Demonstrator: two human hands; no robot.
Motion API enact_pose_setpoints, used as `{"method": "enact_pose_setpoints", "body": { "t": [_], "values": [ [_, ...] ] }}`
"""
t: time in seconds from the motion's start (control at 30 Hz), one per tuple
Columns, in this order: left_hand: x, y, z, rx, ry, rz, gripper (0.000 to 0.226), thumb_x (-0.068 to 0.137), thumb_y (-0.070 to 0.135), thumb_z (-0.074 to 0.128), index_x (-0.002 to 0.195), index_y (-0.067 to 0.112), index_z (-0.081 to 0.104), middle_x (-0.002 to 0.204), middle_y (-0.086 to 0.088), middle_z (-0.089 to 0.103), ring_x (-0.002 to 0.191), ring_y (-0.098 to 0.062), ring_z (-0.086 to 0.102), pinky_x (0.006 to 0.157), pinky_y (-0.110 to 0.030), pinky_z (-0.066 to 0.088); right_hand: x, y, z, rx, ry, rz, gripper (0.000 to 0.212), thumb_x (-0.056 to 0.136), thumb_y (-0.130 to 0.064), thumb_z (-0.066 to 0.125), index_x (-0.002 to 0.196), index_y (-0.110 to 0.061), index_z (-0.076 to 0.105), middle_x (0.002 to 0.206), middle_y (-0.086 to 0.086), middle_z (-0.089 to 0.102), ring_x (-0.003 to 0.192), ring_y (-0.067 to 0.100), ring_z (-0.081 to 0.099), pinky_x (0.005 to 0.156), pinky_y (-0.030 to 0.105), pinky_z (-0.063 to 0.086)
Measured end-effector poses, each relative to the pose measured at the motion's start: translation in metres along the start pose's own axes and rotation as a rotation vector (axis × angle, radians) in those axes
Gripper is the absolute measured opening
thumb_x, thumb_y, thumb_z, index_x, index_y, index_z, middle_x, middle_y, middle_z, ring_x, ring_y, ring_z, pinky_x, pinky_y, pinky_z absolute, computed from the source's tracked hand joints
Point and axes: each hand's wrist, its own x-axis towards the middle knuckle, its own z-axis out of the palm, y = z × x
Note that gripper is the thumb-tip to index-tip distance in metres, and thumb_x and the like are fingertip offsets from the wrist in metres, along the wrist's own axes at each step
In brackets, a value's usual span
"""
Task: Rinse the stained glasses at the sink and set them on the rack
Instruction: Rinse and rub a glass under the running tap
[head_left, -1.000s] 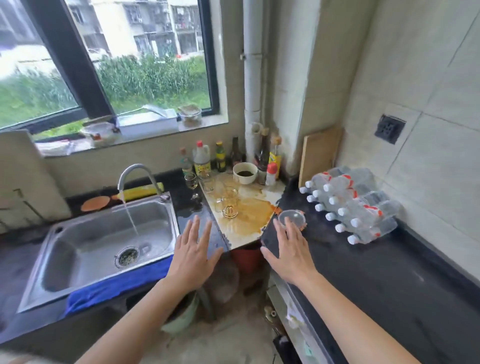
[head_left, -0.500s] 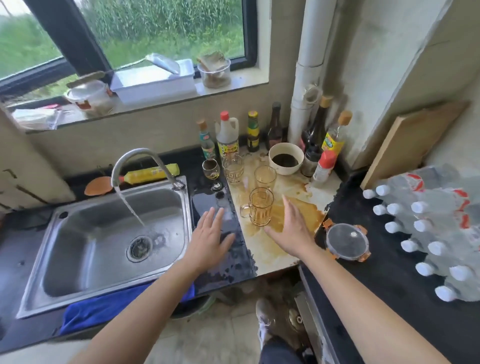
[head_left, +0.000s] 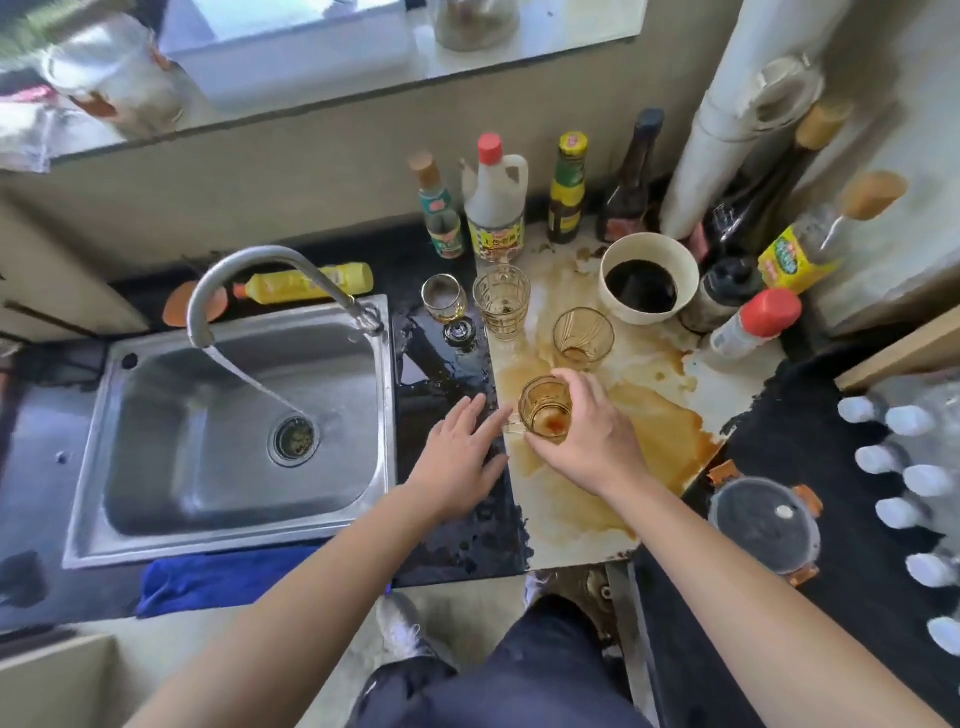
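A kitchen corner is seen from above. A clear glass mug with a handle, tinted amber and holding brown residue (head_left: 545, 410), is grasped around its rim and wall by the right hand (head_left: 597, 441). It is at the middle of the view, over a pale surface (head_left: 732, 387) flooded with brown spill. Whether the mug is lifted cannot be told.

The left hand (head_left: 457, 457) is held flat with fingers straight, grasping nothing, at 9 o'clock of the mug, just beside its handle.

3 more stained glasses are stood from 11 to 1 o'clock of the mug: a small stemmed glass (head_left: 444, 299), a faceted tumbler (head_left: 501, 301) and a ribbed round tumbler (head_left: 583, 332).

A stainless steel sink (head_left: 182, 441) lies at 9 o'clock, well apart, with water running from its curved steel tap (head_left: 249, 265). No rack is seen.

The task is judged barely begun: 0 glasses rinsed, 4 left, the first in hand.
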Motion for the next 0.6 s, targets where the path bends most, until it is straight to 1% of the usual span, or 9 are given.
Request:
{"method": "enact_pose_setpoints", "body": {
  "t": [0.1,0.2,0.27,0.3,0.33,0.4,0.47,0.53,0.6],
  "values": [
    [-0.003,-0.024,-0.012,-0.098,0.055,-0.016,0.058,0.104,0.040,0.045,0.157,0.029,0.024,0.164,-0.012,0.025,0.153,-0.030,0.016,0.123,-0.048,0.021,0.013,-0.028,0.003,0.009,0.024,-0.082,0.081,0.076,-0.055,0.079,0.142,-0.025,0.044,0.130,0.000,0.055,0.109,0.025,0.062,0.080,0.029,0.043],
    [-0.010,-0.060,-0.032,-0.251,0.143,-0.047,0.045,0.105,0.033,0.042,0.149,0.025,0.040,0.151,-0.011,0.044,0.143,-0.031,0.035,0.118,-0.047,0.031,0.034,-0.068,0.011,0.059,-0.001,-0.113,0.082,0.075,-0.057,0.079,0.142,-0.027,0.043,0.133,-0.002,0.054,0.117,0.021,0.058,0.089,0.030,0.042],
    [-0.017,-0.086,-0.048,-0.296,0.194,-0.066,0.041,0.105,0.029,0.043,0.144,0.019,0.047,0.145,-0.011,0.049,0.137,-0.029,0.042,0.117,-0.034,0.029,0.047,-0.095,0.021,0.114,-0.031,-0.140,0.083,0.073,-0.057,0.081,0.142,-0.028,0.044,0.136,-0.004,0.053,0.121,0.017,0.055,0.093,0.027,0.041],
    [-0.022,-0.099,-0.055,-0.297,0.221,-0.074,0.039,0.105,0.026,0.045,0.142,0.015,0.050,0.144,-0.011,0.049,0.136,-0.028,0.042,0.114,-0.025,0.026,0.052,-0.109,0.027,0.147,-0.043,-0.146,0.083,0.071,-0.057,0.083,0.140,-0.028,0.045,0.134,-0.005,0.054,0.120,0.015,0.054,0.093,0.025,0.040],
    [-0.027,-0.114,-0.063,-0.297,0.240,-0.078,0.037,0.105,0.024,0.047,0.140,0.013,0.053,0.144,-0.012,0.050,0.135,-0.028,0.042,0.110,-0.022,0.024,0.057,-0.122,0.034,0.178,-0.060,-0.145,0.083,0.070,-0.056,0.084,0.139,-0.028,0.046,0.132,-0.007,0.055,0.119,0.013,0.054,0.093,0.022,0.039],
    [-0.039,-0.148,-0.073,-0.303,0.260,-0.067,0.032,0.105,0.022,0.049,0.133,0.009,0.058,0.141,-0.013,0.052,0.132,-0.029,0.044,0.105,-0.024,0.027,0.064,-0.149,0.053,0.226,-0.099,-0.133,0.083,0.068,-0.053,0.087,0.137,-0.029,0.047,0.130,-0.008,0.056,0.116,0.011,0.056,0.096,0.024,0.043],
    [-0.053,-0.184,-0.079,-0.310,0.245,-0.071,0.030,0.104,0.024,0.050,0.125,0.006,0.062,0.138,-0.015,0.054,0.129,-0.032,0.048,0.103,-0.029,0.032,0.067,-0.177,0.076,0.264,-0.121,-0.106,0.083,0.065,-0.050,0.089,0.134,-0.031,0.048,0.127,-0.007,0.057,0.114,0.012,0.059,0.099,0.030,0.049],
    [-0.067,-0.224,-0.083,-0.327,0.193,-0.098,0.040,0.103,0.040,0.047,0.121,0.009,0.063,0.140,-0.013,0.053,0.130,-0.031,0.047,0.104,-0.034,0.035,0.068,-0.205,0.101,0.292,-0.139,-0.075,0.082,0.063,-0.050,0.090,0.131,-0.034,0.048,0.123,-0.008,0.057,0.112,0.012,0.060,0.099,0.033,0.051],
    [-0.079,-0.265,-0.087,-0.328,0.175,-0.089,0.047,0.100,0.049,0.042,0.120,0.012,0.062,0.141,-0.010,0.051,0.132,-0.029,0.046,0.106,-0.038,0.038,0.071,-0.235,0.126,0.296,-0.165,-0.049,0.082,0.063,-0.050,0.090,0.132,-0.035,0.047,0.123,-0.009,0.057,0.113,0.012,0.059,0.096,0.027,0.050]
  ]
}}
